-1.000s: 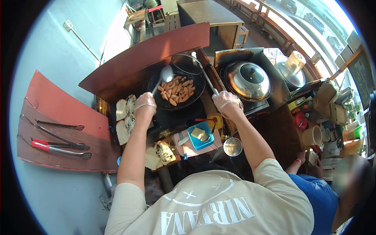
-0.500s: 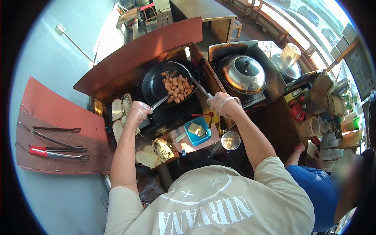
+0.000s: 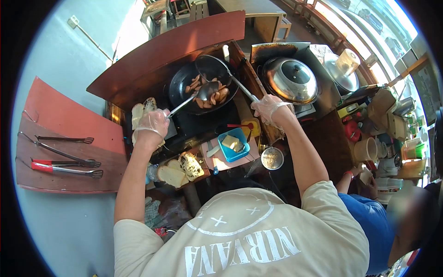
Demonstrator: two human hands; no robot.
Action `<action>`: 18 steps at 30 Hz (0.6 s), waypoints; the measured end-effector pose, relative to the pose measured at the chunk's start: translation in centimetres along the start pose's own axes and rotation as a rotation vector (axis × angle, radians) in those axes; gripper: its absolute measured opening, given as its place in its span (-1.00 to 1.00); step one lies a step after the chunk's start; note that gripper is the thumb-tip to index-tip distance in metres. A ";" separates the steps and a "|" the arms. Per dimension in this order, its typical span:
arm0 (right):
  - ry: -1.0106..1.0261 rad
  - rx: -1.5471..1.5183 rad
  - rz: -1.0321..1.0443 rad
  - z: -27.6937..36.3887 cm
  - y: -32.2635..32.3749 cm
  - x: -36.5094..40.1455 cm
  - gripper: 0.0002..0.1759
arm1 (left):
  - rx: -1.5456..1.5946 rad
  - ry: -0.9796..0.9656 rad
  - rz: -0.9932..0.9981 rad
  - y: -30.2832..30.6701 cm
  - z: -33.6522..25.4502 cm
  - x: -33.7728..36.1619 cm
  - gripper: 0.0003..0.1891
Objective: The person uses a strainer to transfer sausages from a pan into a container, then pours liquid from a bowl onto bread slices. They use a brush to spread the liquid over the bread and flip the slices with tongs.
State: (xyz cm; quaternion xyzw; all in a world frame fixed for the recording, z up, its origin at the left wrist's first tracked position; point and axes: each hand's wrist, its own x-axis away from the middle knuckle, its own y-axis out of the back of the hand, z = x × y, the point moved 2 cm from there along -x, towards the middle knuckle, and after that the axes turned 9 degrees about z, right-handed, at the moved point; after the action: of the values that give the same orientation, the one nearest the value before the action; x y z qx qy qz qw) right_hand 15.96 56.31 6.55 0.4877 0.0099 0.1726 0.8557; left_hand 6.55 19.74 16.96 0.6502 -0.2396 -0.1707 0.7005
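Wok station, seen from the head camera. Left hand (image 3: 154,122), in a clear plastic glove, is closed round the handle of a metal ladle (image 3: 208,91). Right hand (image 3: 270,108), gloved likewise, grips the long handle of a round-headed skimmer (image 3: 242,86). Both hands sit outside the wok (image 3: 177,95); only the tools reach in.

Brown sausage-like pieces (image 3: 220,96) lie heaped on the right of the wok. Ladle bowl is among or just over them; cannot tell how firmly it presses. Skimmer head is over the far side, its hoop tilted; whether it touches the wok is unclear.

Step in hand, by my reading: working the pieces with two tools at once, ladle against skimmer. Next move calls for a low, steady ladle and a skimmer head held close to the heap, so that nothing slips over the rim.

Near side of the surface: bread slices (image 3: 171,174) lie beside a topped slice (image 3: 190,165) with shredded filling. To the right, a blue tub (image 3: 224,152) holding a yellow block (image 3: 227,142) stands on a pink board (image 3: 235,165). Metal cup (image 3: 272,168) just beyond.
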 end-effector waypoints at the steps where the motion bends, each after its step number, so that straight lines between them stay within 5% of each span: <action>1: -0.027 -0.049 -0.014 1.5 0.9 0.2 -0.84 | -0.024 -0.001 0.030 -0.2 0.0 0.1 -0.76; 4: -0.299 0.181 0.276 5.3 3.6 0.1 -0.72 | -0.048 0.016 0.010 -2.5 1.5 -0.7 -0.84; 10: -0.229 0.408 0.171 4.6 2.6 -0.2 -0.75 | -0.059 0.219 -0.150 -4.6 3.0 -3.4 -0.80; 18: -0.355 0.453 0.210 4.9 2.6 -0.8 -0.74 | 0.061 0.369 -0.002 -8.0 4.6 -6.9 -0.85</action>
State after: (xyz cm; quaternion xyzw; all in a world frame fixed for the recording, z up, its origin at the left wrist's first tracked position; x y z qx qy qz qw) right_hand 15.36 53.22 11.19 0.6868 -0.1520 0.1654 0.6912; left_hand -1.14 19.00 8.40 0.6918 -0.1114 -0.0418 0.7122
